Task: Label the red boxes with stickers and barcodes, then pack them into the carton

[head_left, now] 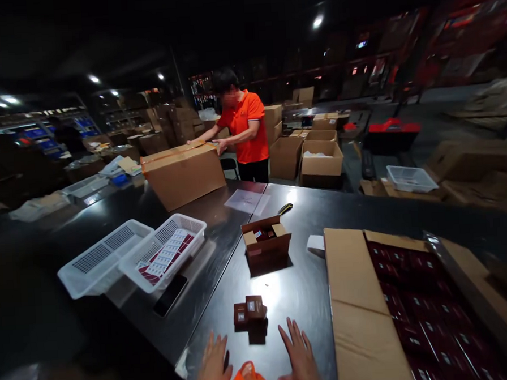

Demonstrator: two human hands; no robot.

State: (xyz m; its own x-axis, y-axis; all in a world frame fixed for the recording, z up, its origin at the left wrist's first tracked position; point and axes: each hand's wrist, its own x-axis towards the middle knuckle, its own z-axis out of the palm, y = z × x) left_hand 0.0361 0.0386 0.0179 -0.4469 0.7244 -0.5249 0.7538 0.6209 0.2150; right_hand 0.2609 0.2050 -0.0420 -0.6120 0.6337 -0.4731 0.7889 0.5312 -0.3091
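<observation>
My left hand [214, 363] rests at the near edge of the metal table, fingers spread and holding nothing. On the other side my right hand [299, 355] is also spread flat, palm down, with nothing in it. Just beyond and between them sit a few small dark brown boxes [254, 307] with pale labels, one lying on top of others. Farther off stands an open brown carton [267, 250] with some small boxes inside. To the right of my right hand, a large open cardboard box [355, 309] holds rows of dark red packages [416, 300] in shiny wrap.
Two white plastic baskets [130, 278] stand at left, one with red-and-white labels [167, 254]. A black phone [170, 294] lies beside them. A yellow-black cutter [285, 208] and a plastic bag [245, 202] lie farther back. Across the table, a person in orange [248, 128] handles a big carton [187, 176].
</observation>
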